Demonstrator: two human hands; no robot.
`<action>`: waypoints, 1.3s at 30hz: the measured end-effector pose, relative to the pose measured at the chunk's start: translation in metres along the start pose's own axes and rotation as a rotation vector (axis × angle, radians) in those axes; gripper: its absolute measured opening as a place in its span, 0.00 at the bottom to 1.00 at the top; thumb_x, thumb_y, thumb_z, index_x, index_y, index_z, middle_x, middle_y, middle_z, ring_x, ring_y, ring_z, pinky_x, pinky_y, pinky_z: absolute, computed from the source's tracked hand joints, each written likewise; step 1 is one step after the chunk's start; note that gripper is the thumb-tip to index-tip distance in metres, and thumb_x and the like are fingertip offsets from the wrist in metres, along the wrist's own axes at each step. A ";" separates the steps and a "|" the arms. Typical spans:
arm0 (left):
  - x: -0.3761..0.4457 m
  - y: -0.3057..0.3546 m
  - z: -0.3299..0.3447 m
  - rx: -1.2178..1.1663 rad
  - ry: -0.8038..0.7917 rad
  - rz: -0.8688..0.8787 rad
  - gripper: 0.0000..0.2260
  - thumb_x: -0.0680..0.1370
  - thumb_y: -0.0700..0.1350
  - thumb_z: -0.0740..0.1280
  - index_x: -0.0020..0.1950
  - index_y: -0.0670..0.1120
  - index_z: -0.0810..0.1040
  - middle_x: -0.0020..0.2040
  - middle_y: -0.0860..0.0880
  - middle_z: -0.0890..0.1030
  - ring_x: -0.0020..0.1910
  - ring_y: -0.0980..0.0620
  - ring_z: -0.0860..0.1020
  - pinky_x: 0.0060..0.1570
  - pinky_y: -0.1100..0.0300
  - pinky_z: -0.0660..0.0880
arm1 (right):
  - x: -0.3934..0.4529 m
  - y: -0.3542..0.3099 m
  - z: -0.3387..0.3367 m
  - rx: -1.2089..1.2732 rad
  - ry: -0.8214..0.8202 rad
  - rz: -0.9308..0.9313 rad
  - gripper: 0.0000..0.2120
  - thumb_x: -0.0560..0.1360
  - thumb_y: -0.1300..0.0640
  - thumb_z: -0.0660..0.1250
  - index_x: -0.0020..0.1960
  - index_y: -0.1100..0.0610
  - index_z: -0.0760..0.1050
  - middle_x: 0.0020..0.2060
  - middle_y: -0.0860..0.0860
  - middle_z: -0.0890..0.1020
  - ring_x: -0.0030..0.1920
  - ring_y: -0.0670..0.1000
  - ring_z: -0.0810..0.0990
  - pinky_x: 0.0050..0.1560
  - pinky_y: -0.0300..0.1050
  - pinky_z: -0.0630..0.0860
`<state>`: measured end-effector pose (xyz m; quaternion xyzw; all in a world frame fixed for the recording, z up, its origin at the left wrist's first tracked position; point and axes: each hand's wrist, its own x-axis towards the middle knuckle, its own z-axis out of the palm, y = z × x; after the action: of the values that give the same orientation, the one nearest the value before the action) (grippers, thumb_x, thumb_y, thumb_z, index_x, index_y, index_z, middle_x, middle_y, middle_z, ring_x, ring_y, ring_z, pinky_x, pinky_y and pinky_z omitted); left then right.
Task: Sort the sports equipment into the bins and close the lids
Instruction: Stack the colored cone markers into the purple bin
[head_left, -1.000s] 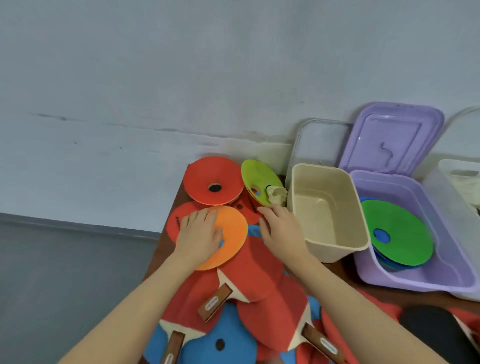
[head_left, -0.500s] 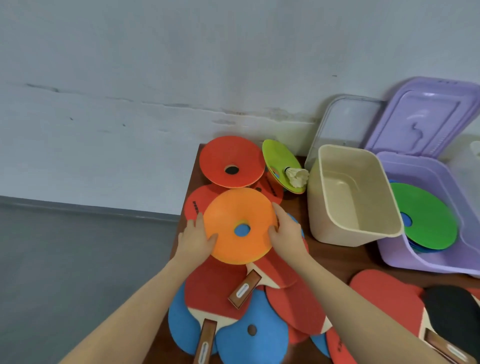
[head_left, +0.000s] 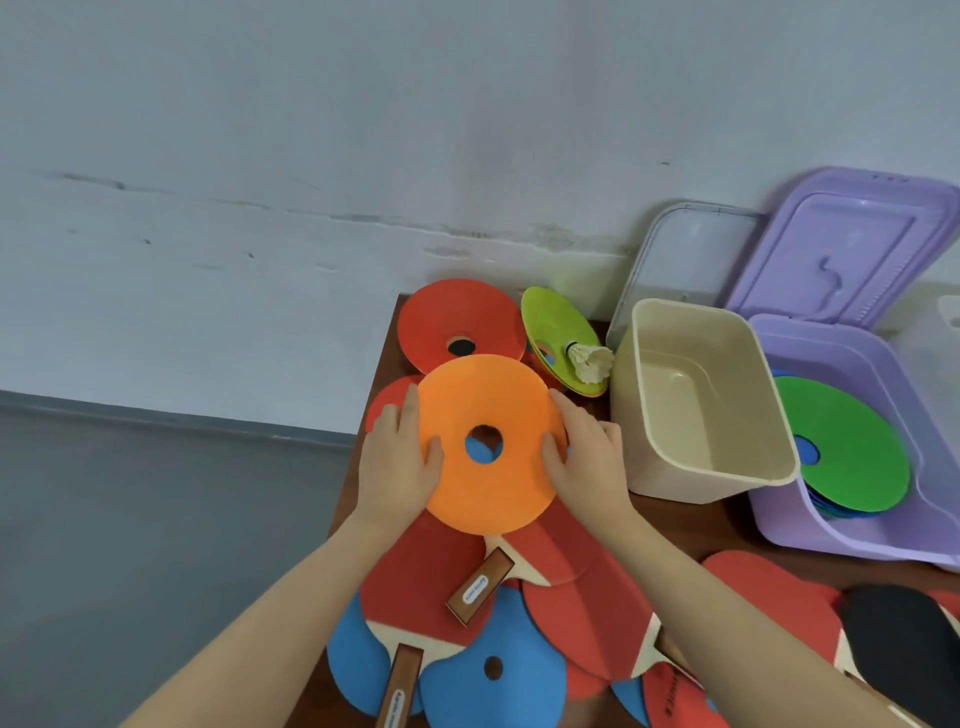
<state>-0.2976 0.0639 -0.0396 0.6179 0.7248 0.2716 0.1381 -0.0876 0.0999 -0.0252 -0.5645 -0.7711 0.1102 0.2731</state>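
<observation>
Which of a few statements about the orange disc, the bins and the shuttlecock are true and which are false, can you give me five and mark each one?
1. Both hands hold the orange disc, the left hand and right hand on opposite edges. True.
2. The beige bin holds several discs. False: it shows nothing inside.
3. A green disc lies on top in the purple bin. True.
4. The purple lid is shut on its bin. False: it stands open, against the wall.
5. The shuttlecock rests on the lime disc. True.
</observation>
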 end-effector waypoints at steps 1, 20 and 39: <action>0.005 0.008 -0.004 0.005 0.036 0.016 0.27 0.75 0.46 0.62 0.73 0.39 0.61 0.52 0.40 0.73 0.46 0.43 0.74 0.42 0.49 0.74 | 0.005 0.001 -0.007 0.011 0.028 -0.006 0.24 0.72 0.57 0.58 0.68 0.57 0.69 0.43 0.48 0.79 0.44 0.50 0.76 0.47 0.43 0.61; 0.081 0.296 0.111 0.008 0.062 0.357 0.27 0.70 0.45 0.64 0.68 0.37 0.68 0.54 0.39 0.76 0.52 0.38 0.73 0.53 0.47 0.70 | 0.047 0.223 -0.204 -0.123 0.389 0.155 0.22 0.72 0.58 0.57 0.66 0.58 0.71 0.46 0.57 0.80 0.49 0.61 0.77 0.50 0.53 0.66; 0.072 0.336 0.176 0.366 -0.187 0.417 0.22 0.79 0.49 0.57 0.73 0.47 0.62 0.70 0.49 0.66 0.65 0.46 0.66 0.59 0.53 0.63 | 0.018 0.298 -0.198 -0.369 0.062 0.109 0.17 0.66 0.62 0.72 0.54 0.62 0.78 0.49 0.59 0.81 0.45 0.61 0.80 0.41 0.53 0.77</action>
<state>0.0586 0.2032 0.0163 0.7906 0.6032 0.1008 0.0320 0.2583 0.1897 0.0012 -0.6490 -0.7377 -0.0357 0.1823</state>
